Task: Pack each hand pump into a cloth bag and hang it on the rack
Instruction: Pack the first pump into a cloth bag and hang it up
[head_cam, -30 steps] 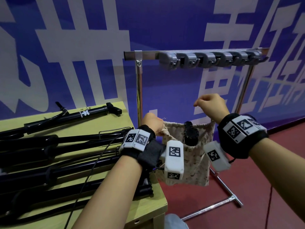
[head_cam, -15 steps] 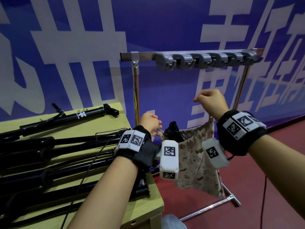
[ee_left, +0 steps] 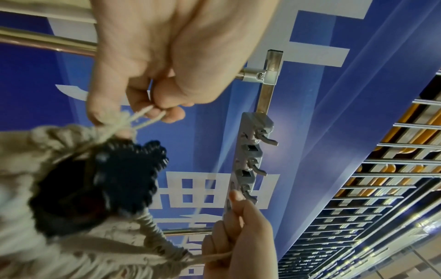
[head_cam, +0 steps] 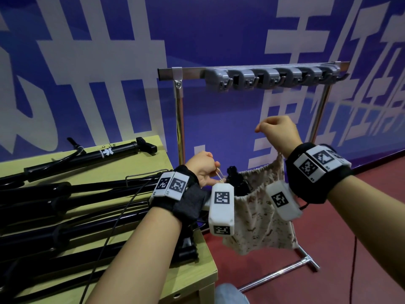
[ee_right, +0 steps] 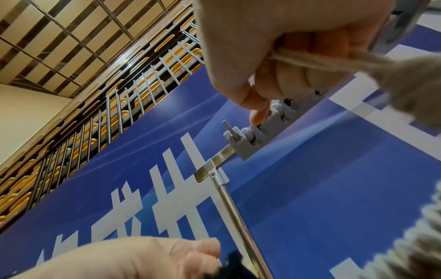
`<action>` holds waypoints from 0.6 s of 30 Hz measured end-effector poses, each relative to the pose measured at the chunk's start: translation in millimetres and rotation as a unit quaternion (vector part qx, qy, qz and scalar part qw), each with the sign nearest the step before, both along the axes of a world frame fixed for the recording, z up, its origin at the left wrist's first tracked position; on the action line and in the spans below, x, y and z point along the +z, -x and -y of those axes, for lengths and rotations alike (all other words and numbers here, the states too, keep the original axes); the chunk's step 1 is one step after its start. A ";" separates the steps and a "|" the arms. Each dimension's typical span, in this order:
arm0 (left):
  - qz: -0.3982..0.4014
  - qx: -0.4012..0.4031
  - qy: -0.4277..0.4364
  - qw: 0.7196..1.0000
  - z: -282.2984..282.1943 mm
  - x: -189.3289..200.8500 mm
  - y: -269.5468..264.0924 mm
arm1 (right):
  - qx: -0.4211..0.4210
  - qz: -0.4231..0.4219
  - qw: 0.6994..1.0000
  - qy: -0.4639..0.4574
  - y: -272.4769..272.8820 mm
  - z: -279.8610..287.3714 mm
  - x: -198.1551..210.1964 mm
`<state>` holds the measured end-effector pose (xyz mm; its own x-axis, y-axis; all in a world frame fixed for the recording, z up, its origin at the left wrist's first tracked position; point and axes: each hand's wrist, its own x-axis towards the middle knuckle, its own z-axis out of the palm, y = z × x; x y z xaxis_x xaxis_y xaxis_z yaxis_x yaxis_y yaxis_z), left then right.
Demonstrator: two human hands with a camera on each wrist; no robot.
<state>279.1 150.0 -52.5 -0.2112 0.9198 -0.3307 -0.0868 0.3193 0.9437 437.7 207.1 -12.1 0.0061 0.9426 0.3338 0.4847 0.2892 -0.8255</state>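
Soft printed cloth bag point(head_cam: 260, 218), gathered and puckered at the mouth, hung mid-frame below a chrome rack point(head_cam: 179, 119) with grey plastic hooks point(head_cam: 269, 79). Ridged black pump point(head_cam: 237, 183) head poking out of the bag's mouth. Left hand point(head_cam: 202, 167) pinched pale twisted cord point(ee_left: 143, 117) just left of the pump; right hand point(head_cam: 277, 132), fist curled, gripped the other cord end higher right. More black tubular pumps point(head_cam: 65, 194) lay at left on a yellow-green table point(head_cam: 135, 163).

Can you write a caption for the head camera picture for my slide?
Both hands, left hand and right hand, pull the drawstrings of a beige patterned cloth bag below the metal hook rack.
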 end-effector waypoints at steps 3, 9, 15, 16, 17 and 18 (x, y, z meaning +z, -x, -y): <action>0.091 0.015 -0.011 0.996 -0.9 0.4 -0.7 | 0.001 -0.001 1.000 0.007 -0.2 -0.4 0.3; 0.162 0.080 -0.114 0.977 -0.2 9.1 2.3 | 0.027 -0.001 1.000 0.013 1.6 -0.1 -4.8; 0.149 0.072 -0.196 0.967 2.7 9.1 2.9 | 0.064 0.052 0.997 0.007 4.7 0.2 -15.8; 0.144 0.066 -0.202 0.967 3.1 9.3 2.5 | 0.087 0.079 0.993 0.003 5.1 1.5 -16.3; 0.141 0.058 -0.209 0.966 3.6 9.9 1.8 | 0.121 0.119 0.985 0.006 5.4 3.0 -16.7; 0.142 0.051 -0.217 0.964 4.2 10.7 0.6 | 0.160 0.173 0.972 0.018 6.7 5.7 -16.9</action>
